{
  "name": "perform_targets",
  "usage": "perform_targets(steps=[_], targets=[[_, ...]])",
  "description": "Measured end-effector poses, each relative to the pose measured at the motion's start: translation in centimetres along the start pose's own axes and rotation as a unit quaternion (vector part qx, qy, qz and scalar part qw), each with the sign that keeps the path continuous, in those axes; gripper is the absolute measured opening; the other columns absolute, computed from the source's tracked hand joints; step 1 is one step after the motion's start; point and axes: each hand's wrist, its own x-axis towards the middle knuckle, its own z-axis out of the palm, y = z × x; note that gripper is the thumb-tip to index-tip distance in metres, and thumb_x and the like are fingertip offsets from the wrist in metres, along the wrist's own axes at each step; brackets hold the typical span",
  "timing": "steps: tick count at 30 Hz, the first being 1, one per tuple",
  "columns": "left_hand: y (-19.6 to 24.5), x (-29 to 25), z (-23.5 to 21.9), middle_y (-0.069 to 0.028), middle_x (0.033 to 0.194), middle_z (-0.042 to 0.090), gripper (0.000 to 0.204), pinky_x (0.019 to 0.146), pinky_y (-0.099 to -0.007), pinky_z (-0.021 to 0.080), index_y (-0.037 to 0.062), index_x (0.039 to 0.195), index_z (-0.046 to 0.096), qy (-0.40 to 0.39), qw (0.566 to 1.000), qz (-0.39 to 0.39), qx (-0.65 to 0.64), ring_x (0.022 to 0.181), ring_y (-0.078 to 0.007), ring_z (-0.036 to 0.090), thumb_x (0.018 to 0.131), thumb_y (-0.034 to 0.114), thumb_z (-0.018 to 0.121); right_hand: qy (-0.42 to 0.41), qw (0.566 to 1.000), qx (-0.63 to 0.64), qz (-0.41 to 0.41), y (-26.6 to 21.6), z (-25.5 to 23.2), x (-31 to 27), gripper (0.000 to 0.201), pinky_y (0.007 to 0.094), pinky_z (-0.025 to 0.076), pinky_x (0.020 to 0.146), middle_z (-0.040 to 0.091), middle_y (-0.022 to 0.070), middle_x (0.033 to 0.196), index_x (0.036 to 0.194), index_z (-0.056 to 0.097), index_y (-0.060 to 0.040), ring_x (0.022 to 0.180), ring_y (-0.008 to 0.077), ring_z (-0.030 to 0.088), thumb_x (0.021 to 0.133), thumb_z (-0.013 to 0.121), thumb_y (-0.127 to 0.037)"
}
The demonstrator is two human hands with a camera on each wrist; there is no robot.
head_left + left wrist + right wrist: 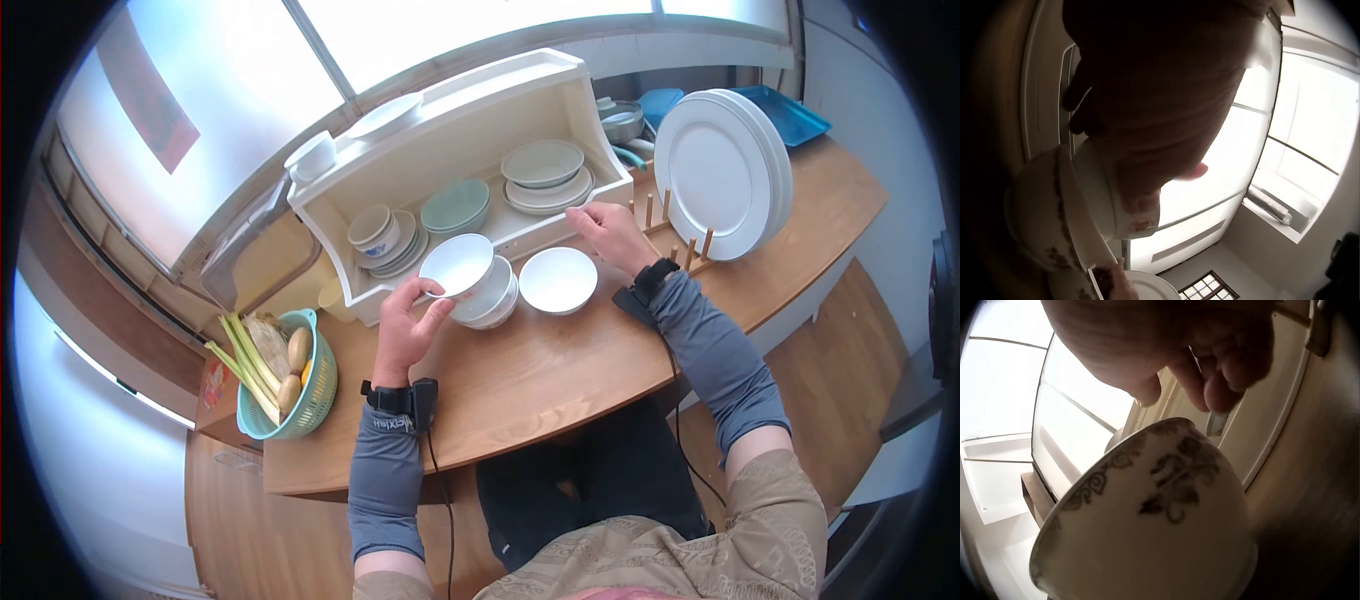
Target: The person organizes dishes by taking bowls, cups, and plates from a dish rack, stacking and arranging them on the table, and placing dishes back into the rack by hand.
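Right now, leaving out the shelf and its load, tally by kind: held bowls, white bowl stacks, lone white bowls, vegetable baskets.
Held bowl: 1
Bowl stack: 1
Lone bowl: 1
Basket: 1
Total: 4

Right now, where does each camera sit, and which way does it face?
Head: worn on the head, facing forward and down at the table; shows the left hand, right hand, forearms and lap.
Left wrist: worn there, facing along the left hand, seen up top, toward the held bowl.
Right wrist: worn there, facing past the right hand, also up top, toward a patterned bowl.
Shared: head and left wrist views both show the left hand and held bowl.
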Motion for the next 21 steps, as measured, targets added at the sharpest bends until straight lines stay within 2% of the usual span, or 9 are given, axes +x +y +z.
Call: perform_targets(steps=[2, 4, 6, 11, 14, 16, 18, 20, 21], targets=[[0.3, 0.3, 0.4, -0.0088, 0.110, 0.068, 0.016, 0.094, -0.0319, 0.050, 0.0017, 0.097, 0.065, 0.026, 0.999, 0.014, -0.022, 0.107, -0.0179, 0.063, 0.091, 0.012, 0.075, 0.121, 0.990, 0.042, -0.054, -0.3, 0.0, 0.1, 0.041, 0.0351, 0.046, 0.057, 0.064, 0.0053, 0.069, 0.095, 0.073, 0.0014, 0.063, 0.0141, 0.056, 0.101, 0.062, -0.037], [1.4, 0.4, 0.8, -0.0175, 0.110, 0.069, 0.022, 0.092, -0.0378, 0.051, 0.0030, 0.096, 0.066, 0.087, 0.993, 0.077, 0.026, 0.105, -0.0303, 0.066, 0.082, 0.014, 0.080, 0.114, 0.987, 0.105, -0.040, -2.2, -0.3, -0.1, 0.032, 0.0300, 0.046, 0.055, 0.066, 0.0036, 0.073, 0.096, 0.073, 0.0011, 0.061, 0.0105, 0.056, 0.100, 0.064, -0.030], [2.2, 0.5, 1.2, -0.0179, 0.114, 0.068, 0.022, 0.095, -0.0385, 0.049, 0.0029, 0.097, 0.066, 0.090, 0.989, 0.098, 0.065, 0.110, -0.0298, 0.065, 0.082, 0.011, 0.079, 0.079, 0.978, 0.186, -0.045, -3.7, -0.1, -0.4, 0.031, 0.0239, 0.045, 0.052, 0.066, 0.0020, 0.075, 0.100, 0.074, -0.0003, 0.059, 0.0071, 0.057, 0.101, 0.062, -0.029], [3.0, 0.1, 2.6, -0.0203, 0.121, 0.067, 0.023, 0.096, -0.0391, 0.049, 0.0033, 0.099, 0.066, 0.099, 0.979, 0.130, 0.125, 0.114, -0.0319, 0.064, 0.081, 0.010, 0.080, -0.027, 0.972, 0.229, -0.039, -8.4, 0.3, 0.2, 0.041, 0.0217, 0.045, 0.047, 0.064, 0.0014, 0.072, 0.109, 0.073, -0.0020, 0.057, 0.0050, 0.058, 0.102, 0.059, -0.040], [3.8, 0.1, 3.4, -0.0208, 0.124, 0.066, 0.027, 0.094, -0.0400, 0.050, 0.0035, 0.100, 0.067, 0.092, 0.979, 0.130, 0.126, 0.114, -0.0328, 0.064, 0.082, 0.015, 0.083, -0.099, 0.974, 0.202, -0.031, -10.0, 0.6, 0.4, 0.050, 0.0222, 0.045, 0.046, 0.063, 0.0018, 0.070, 0.112, 0.072, -0.0014, 0.054, 0.0056, 0.057, 0.101, 0.061, -0.049], [4.1, 0.3, 3.7, -0.0229, 0.127, 0.064, 0.033, 0.093, -0.0443, 0.053, 0.0068, 0.098, 0.066, 0.107, 0.971, 0.166, 0.133, 0.113, -0.0395, 0.064, 0.077, 0.021, 0.087, -0.159, 0.978, 0.119, -0.071, -10.8, 0.8, 0.4, 0.056, 0.0221, 0.047, 0.046, 0.064, 0.0033, 0.070, 0.113, 0.072, -0.0005, 0.055, 0.0069, 0.059, 0.099, 0.062, -0.054], [4.6, 0.4, 3.9, -0.0228, 0.128, 0.064, 0.034, 0.093, -0.0444, 0.053, 0.0075, 0.098, 0.067, 0.111, 0.968, 0.176, 0.142, 0.113, -0.0391, 0.065, 0.075, 0.021, 0.088, -0.162, 0.978, 0.077, -0.103, -10.2, 1.6, 0.6, 0.056, 0.0215, 0.048, 0.047, 0.066, 0.0048, 0.072, 0.114, 0.072, 0.0003, 0.057, 0.0074, 0.061, 0.098, 0.064, -0.052], [4.8, 0.2, 4.0, -0.0230, 0.129, 0.064, 0.034, 0.092, -0.0448, 0.054, 0.0076, 0.098, 0.068, 0.118, 0.963, 0.182, 0.163, 0.113, -0.0390, 0.065, 0.074, 0.021, 0.088, -0.133, 0.982, 0.070, -0.117, -9.7, 2.4, 0.7, 0.052, 0.0276, 0.053, 0.053, 0.068, 0.0084, 0.074, 0.114, 0.072, 0.0026, 0.059, 0.0152, 0.065, 0.096, 0.067, -0.046], [4.8, 0.2, 4.1, -0.0230, 0.129, 0.064, 0.034, 0.092, -0.0448, 0.054, 0.0076, 0.098, 0.068, 0.118, 0.963, 0.180, 0.162, 0.113, -0.0390, 0.065, 0.074, 0.021, 0.088, -0.134, 0.982, 0.070, -0.115, -9.6, 2.5, 0.6, 0.052, 0.0276, 0.053, 0.053, 0.068, 0.0084, 0.074, 0.114, 0.072, 0.0026, 0.059, 0.0152, 0.065, 0.096, 0.067, -0.046]])
